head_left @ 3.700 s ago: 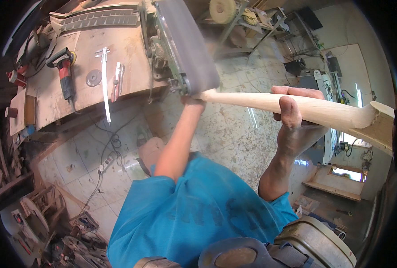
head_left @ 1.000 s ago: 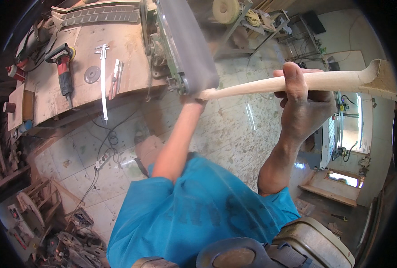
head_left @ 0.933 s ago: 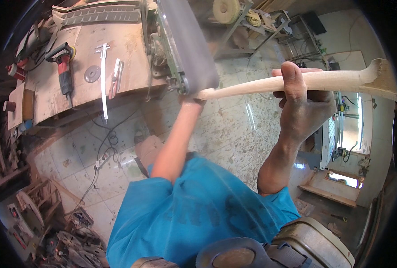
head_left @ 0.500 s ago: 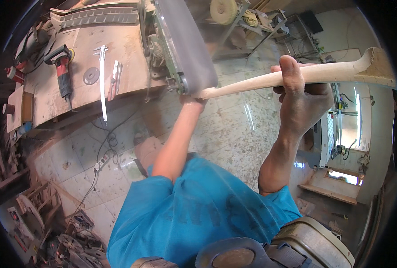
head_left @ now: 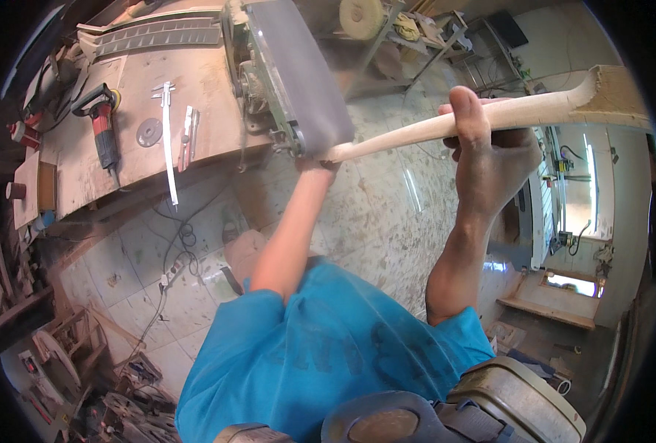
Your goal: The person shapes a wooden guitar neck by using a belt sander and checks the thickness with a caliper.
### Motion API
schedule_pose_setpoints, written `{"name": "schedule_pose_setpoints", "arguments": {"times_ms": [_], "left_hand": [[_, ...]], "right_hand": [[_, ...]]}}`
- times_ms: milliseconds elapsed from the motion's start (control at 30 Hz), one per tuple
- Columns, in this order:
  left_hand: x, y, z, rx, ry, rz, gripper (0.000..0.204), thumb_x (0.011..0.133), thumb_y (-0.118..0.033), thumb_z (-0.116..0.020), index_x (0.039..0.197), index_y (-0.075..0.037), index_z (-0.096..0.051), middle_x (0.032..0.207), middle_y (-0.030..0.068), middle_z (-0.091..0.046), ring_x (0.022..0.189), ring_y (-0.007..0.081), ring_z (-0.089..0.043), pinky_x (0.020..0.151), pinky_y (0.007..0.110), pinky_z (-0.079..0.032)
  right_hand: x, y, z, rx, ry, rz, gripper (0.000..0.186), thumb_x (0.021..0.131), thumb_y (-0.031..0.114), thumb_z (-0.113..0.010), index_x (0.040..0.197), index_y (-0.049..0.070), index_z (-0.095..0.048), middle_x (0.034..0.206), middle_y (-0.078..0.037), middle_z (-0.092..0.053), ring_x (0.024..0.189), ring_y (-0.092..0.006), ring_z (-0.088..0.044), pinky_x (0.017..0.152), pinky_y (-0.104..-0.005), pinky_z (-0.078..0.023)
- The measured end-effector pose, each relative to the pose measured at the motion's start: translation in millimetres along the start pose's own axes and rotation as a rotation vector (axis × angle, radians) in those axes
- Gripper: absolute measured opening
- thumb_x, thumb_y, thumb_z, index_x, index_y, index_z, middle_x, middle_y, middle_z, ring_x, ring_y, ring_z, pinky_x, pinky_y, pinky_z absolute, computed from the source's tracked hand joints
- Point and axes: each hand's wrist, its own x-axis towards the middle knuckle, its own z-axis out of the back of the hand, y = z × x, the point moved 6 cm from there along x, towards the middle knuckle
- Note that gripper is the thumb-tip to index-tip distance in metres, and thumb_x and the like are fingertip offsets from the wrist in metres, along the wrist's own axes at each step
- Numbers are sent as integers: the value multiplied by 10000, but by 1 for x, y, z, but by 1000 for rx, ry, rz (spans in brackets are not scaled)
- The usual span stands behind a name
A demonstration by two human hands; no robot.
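Observation:
A pale, curved wooden furniture leg (head_left: 416,131) stretches from the end of a belt sander (head_left: 306,74) toward the right, widening into a squared block there. My right hand (head_left: 494,148) is closed around its thicker part, thumb on top, fingers wrapped behind. At the narrow end, my left hand (head_left: 319,164) grips the tip from below, right by the sander's grey belt. Most of that hand's fingers are hidden by the machine and the wood. The tip lies against or very close to the belt's lower end; exact contact cannot be seen.
On the wooden workbench (head_left: 70,177) at left lie a red and black angle grinder (head_left: 103,133), a disc (head_left: 149,129), a caliper (head_left: 167,118) and pens (head_left: 188,136). A cable with a power strip (head_left: 171,273) runs across the floor. A metal rack (head_left: 416,44) stands beyond the sander.
The leg's block end has risen slightly, with my right hand moving a little up and left. My left hand stays at the narrow end by the belt. The view has shifted slightly.

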Motion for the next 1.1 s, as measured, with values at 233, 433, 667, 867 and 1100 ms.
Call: {"name": "schedule_pose_setpoints", "arguments": {"times_ms": [233, 433, 667, 867, 1100], "left_hand": [[-66, -17, 51, -644, -345, 407, 625, 1032, -556, -265, 1426, -93, -411, 1378, 153, -497, 1286, 356, -495, 1058, 519, -437], [-160, -109, 135, -361, -473, 22, 695, 1033, -613, -244, 1466, -75, -321, 1431, 137, -440, 1331, 297, -439, 1110, 476, -354], [-229, -216, 147, -51, -527, -155, 683, 1005, -648, -358, 1387, -85, -414, 1294, 104, -505, 1159, 244, -509, 982, 448, -432], [-293, -163, 161, 74, -341, 137, 656, 1003, -624, -390, 1340, -65, -459, 1275, 114, -568, 1122, 256, -579, 996, 479, -447], [-303, -191, 173, -29, -198, 32, 519, 1032, -500, -453, 1231, -21, -462, 1141, 166, -636, 1096, 284, -634, 987, 432, -492]], "right_hand": [[-30, -112, 94, 269, 56, -248, 342, 928, 361, -528, 929, 37, -638, 861, -185, -722, 665, -183, -625, 564, -281, -464], [-138, -226, 100, 829, 8, -758, 402, 806, 310, -543, 1060, 0, -584, 1009, -268, -677, 934, -317, -657, 599, -297, -496], [-264, -283, 16, 1139, -85, -1273, 338, 830, 300, -567, 962, -9, -604, 1019, -272, -666, 974, -323, -673, 614, -336, -551], [-324, -220, -48, 1284, 35, -1530, 332, 845, 310, -563, 907, -17, -561, 1085, -321, -651, 694, -237, -639, 626, -324, -579], [-397, -110, -105, 1372, 190, -1627, 396, 883, 279, -509, 1052, -79, -523, 1184, -331, -609, 665, -233, -610, 694, -345, -607]]}}
